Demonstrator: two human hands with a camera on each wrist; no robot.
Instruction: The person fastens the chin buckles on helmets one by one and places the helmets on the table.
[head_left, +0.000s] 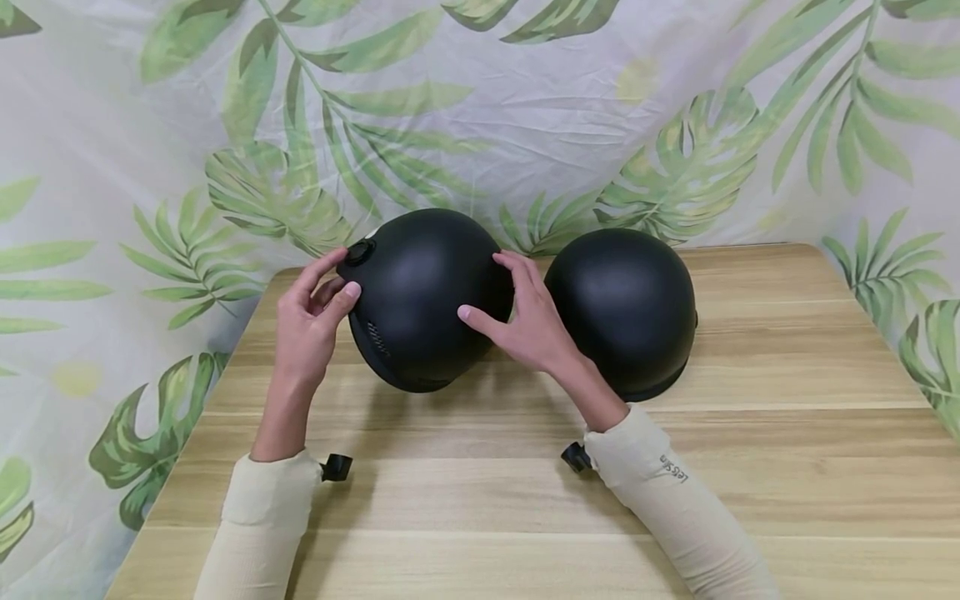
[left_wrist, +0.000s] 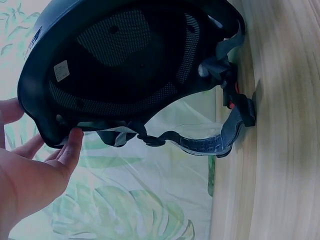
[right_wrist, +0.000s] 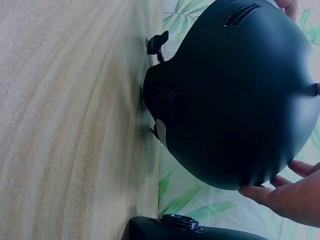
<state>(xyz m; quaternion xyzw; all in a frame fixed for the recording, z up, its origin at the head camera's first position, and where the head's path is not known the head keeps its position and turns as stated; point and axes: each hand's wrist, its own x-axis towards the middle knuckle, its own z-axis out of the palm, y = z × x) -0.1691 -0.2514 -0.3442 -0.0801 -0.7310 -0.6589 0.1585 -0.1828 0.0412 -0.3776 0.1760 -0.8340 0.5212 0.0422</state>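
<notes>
A black helmet (head_left: pixel 435 292) is held tilted above the table by both hands. The left hand (head_left: pixel 307 329) grips its left edge, thumb on the shell beside a round knob. My right hand (head_left: pixel 528 321) holds the right side of the shell with fingers and thumb spread. In the left wrist view the helmet's inside (left_wrist: pixel 125 60) shows mesh padding and a white label, and its chin strap (left_wrist: pixel 205 142) hangs toward the table. The right wrist view shows the smooth outer shell (right_wrist: pixel 230 95) with fingertips at its edge.
A second black helmet (head_left: pixel 618 312) sits on the wooden table (head_left: pixel 787 375), just right of the held one; its edge (right_wrist: pixel 180 232) shows in the right wrist view. Behind the table hangs a leaf-patterned cloth (head_left: pixel 525 108). Small black mounts (head_left: pixel 337 467) stick out at both sleeve cuffs.
</notes>
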